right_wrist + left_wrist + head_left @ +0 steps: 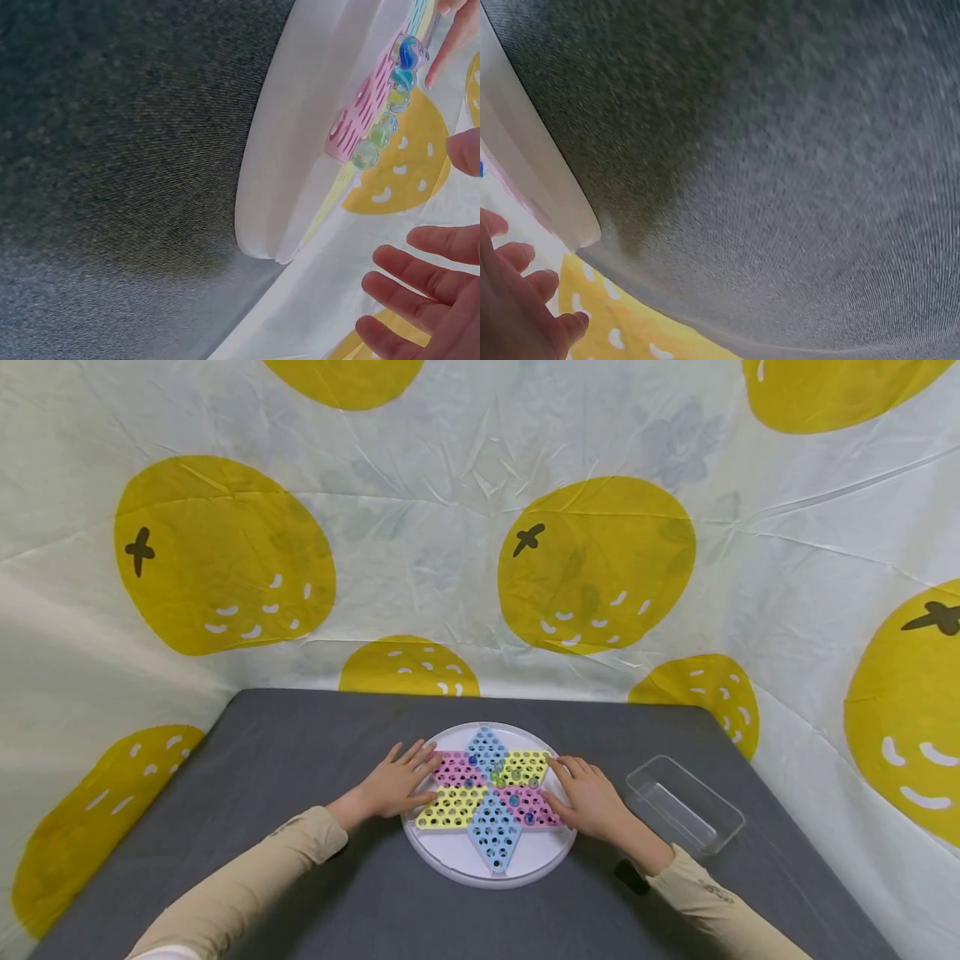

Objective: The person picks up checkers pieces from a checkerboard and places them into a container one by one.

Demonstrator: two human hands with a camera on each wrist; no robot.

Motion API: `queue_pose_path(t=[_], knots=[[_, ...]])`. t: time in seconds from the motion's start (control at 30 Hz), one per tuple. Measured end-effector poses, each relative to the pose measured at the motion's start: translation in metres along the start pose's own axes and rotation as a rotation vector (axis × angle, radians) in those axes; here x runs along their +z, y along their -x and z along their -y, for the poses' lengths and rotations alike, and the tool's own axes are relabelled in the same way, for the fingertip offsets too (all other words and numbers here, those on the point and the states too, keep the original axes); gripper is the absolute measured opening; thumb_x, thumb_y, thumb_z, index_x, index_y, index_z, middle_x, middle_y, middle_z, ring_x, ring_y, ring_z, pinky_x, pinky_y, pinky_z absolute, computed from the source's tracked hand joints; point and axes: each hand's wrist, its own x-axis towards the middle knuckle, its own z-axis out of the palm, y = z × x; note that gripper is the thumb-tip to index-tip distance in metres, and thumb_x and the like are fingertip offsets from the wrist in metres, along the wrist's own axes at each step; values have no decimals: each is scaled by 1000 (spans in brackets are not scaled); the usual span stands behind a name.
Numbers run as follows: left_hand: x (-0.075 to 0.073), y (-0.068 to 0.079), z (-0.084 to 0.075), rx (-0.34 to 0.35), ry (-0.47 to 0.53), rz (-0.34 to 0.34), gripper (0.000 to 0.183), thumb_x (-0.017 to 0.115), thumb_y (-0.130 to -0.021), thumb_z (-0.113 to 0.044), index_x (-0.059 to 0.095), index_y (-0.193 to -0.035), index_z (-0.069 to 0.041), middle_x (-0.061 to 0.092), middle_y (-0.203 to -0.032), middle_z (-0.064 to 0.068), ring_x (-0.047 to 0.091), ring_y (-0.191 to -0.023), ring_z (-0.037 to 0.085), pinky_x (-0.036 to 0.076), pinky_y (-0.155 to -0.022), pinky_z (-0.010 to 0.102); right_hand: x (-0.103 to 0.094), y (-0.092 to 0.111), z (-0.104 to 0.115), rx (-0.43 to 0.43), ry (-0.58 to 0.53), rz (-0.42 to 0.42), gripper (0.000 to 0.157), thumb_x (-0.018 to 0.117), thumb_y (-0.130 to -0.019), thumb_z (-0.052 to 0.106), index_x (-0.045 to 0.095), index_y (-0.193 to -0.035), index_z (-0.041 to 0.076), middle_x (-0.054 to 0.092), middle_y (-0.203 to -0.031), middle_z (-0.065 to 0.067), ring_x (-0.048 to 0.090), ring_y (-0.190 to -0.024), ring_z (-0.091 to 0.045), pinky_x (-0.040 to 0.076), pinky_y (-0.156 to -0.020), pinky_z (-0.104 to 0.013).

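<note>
A round white Chinese checkers board (450,857) lies flat on the table, its star made of pink, yellow and light blue points with rows of holes. Several glass marbles (366,154) sit on the star, mostly around its middle and on the pink and yellow points. At the board's left rim is my left hand (393,782), palm down, fingers spread over the edge. Across from it, my right hand (592,799) reaches over the right rim with fingers extended. Neither hand holds anything. The board's side wall (536,142) fills the left of the left wrist view.
To the right of the board stands a clear plastic box (686,806), close to my right forearm. A small black object (632,877) shows beneath the right wrist. The dark grey table (315,727) ends at a fabric wall (420,560) printed with yellow fruit.
</note>
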Motion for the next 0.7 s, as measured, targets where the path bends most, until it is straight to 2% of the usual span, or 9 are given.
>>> queue_pose_path(t=[0.23, 0.43, 0.57, 0.7], knots=[[-1, 1, 7, -15, -9, 28, 66, 36, -90, -51, 24, -142, -12, 19, -149, 11, 17, -137, 33, 14, -105, 56, 0, -8, 2, -8, 15, -17, 50, 58, -84, 35, 53, -121, 3, 57, -108, -11, 52, -101, -26, 42, -83, -44], [3, 2, 8, -33, 30, 46, 66, 35, -90, -52, 23, -142, -14, 18, -149, 11, 18, -137, 32, 14, -105, 57, 1, -14, 3, -17, -34, 3, 41, 60, -83, 33, 58, -113, 5, 60, -103, -9, 54, -96, -24, 44, -79, -43], [6, 1, 8, -37, 24, 51, 66, 34, -90, -54, 22, -143, -15, 17, -150, 10, 18, -137, 31, 14, -105, 57, 2, -18, 2, -12, -119, 50, 34, 60, -83, 29, 61, -107, 5, 61, -95, -7, 56, -87, -20, 46, -73, -39], [6, 1, 8, -41, 19, 70, 67, 34, -90, -55, 19, -143, -16, 14, -151, 9, 16, -137, 31, 13, -106, 57, 1, -22, 0, -6, -275, 124, 25, 60, -84, 23, 61, -102, 5, 61, -86, -3, 55, -76, -12, 46, -64, -28]])
